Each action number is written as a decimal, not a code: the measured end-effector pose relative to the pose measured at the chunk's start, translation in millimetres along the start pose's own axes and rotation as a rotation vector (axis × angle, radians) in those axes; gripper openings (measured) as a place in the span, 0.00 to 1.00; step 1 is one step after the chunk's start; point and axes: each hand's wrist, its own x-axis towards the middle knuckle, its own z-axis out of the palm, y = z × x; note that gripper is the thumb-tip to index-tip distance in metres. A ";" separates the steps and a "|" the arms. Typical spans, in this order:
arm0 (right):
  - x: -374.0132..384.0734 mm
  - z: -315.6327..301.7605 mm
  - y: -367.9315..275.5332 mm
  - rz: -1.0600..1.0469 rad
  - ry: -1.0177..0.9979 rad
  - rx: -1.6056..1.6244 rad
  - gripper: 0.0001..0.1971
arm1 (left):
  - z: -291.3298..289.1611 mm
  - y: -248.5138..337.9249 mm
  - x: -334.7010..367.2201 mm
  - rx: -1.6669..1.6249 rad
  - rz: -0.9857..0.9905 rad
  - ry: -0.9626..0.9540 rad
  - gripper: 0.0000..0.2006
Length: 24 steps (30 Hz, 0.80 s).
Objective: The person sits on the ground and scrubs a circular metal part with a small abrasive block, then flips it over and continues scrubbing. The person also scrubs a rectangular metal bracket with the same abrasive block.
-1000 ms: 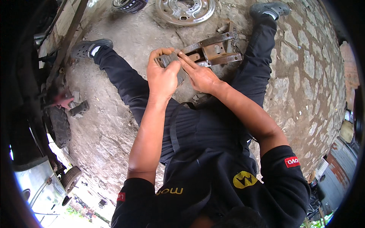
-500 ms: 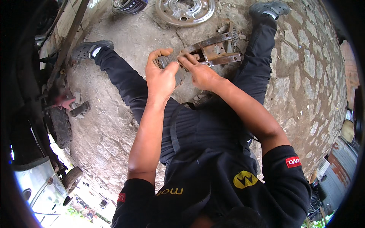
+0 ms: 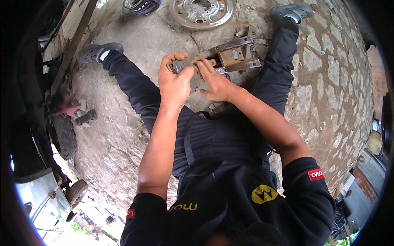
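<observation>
My left hand (image 3: 173,84) is closed around a grey ribbed block (image 3: 179,65), its thumb laid across the near side. I cannot tell exactly what kind of part the block is. Just right of it, my right hand (image 3: 215,82) has its fingers stretched out and its thumb apart. Its fingertips rest by the left end of a rusty metal bracket frame (image 3: 230,56), which lies on the ground between my legs. The frame has two long side bars and a plate with a round hole. My fingers hide where the block and the frame meet.
A steel wheel rim (image 3: 201,18) lies beyond my hands, with a dark can (image 3: 141,6) to its left. My outstretched legs flank the work. Far left are a dark tyre (image 3: 63,135) and a red part (image 3: 69,110); stone paving (image 3: 320,86) covers the right side.
The fingers of my right hand have straightened and spread, and its thumb has come into view lower down. My left hand keeps its hold on the ribbed block, almost unmoved.
</observation>
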 end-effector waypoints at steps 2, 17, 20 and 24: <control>-4.0 -3.4 -5.4 -0.002 -0.050 -0.007 0.53 | 1.5 -1.1 0.9 0.002 0.021 0.010 0.16; -3.1 -20.2 -20.4 0.062 -0.143 0.011 0.52 | 6.8 5.9 1.7 0.034 0.030 0.005 0.17; -4.4 -8.5 8.8 0.151 -0.048 -0.120 0.48 | 9.6 7.2 3.8 0.004 0.025 -0.005 0.17; -0.9 -9.1 -8.4 -0.037 -0.026 -0.015 0.48 | 2.4 4.6 3.5 0.045 0.018 0.003 0.17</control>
